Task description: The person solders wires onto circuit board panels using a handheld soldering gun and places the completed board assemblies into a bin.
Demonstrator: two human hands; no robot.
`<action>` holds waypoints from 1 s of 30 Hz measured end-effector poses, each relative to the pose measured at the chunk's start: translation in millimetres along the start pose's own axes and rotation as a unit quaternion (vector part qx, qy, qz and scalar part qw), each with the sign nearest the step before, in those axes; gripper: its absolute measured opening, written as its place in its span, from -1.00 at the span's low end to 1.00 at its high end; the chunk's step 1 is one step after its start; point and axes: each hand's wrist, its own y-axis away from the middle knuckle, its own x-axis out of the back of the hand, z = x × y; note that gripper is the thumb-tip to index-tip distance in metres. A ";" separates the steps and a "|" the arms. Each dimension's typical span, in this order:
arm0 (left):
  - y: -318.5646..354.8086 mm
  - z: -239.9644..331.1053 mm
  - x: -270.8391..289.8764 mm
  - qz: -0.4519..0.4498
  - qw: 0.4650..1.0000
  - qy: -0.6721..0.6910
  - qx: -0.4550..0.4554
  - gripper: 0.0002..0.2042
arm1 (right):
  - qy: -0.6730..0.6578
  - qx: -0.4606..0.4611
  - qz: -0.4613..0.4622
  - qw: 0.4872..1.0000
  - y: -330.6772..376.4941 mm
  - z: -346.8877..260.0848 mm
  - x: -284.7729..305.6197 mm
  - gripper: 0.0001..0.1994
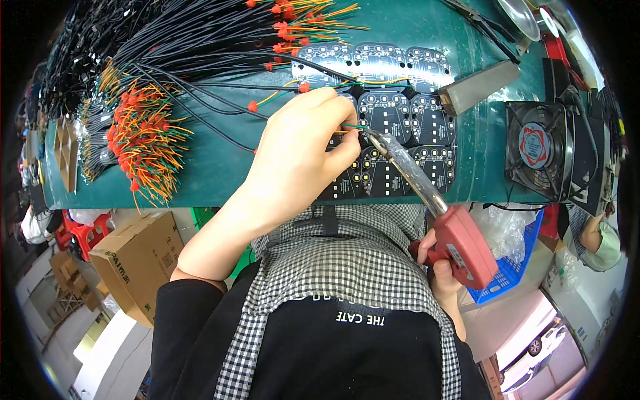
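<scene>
A pinch of my left hand point(297, 147) holds thin wires, with a green wire point(353, 126) reaching past the fingertips to a panel of black circuit boards point(385, 121). My right hand point(443, 275) is closed round the handle of a red soldering gun point(465, 245). The gun's long metal barrel slants up and left, and its tip meets or nearly meets the green wire's end; exact contact is too small to tell. Black cables with red ties and orange and green ends lie across the panel's upper boards. My left hand covers several boards on that side.
Bundled black cables point(200, 40) and a heap of orange-green wire ends point(143, 137) fill the green table's point(220, 180) left. Right of the panel lie a grey block point(483, 87) and a fan point(537, 147). A cardboard box point(137, 263) and blue crate point(510, 273) stand below.
</scene>
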 end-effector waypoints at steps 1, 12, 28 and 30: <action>-0.1 -0.1 0.0 0.000 1.000 0.000 0.000 -0.89 | -0.004 0.000 0.005 1.000 -0.1 0.0 -0.5 -0.29; -0.1 0.9 -0.2 -0.008 1.000 0.002 0.000 -0.89 | -0.092 -0.040 -0.021 0.995 5.2 22.7 20.3 -0.15; 1.9 -2.1 13.4 -0.039 0.997 0.059 0.020 -0.88 | -0.078 -0.016 0.033 0.996 7.2 2.0 5.3 -0.25; 2.1 -7.3 18.5 -0.063 0.990 0.128 -0.017 -0.89 | -0.084 -0.016 0.031 0.996 8.6 4.1 6.7 -0.24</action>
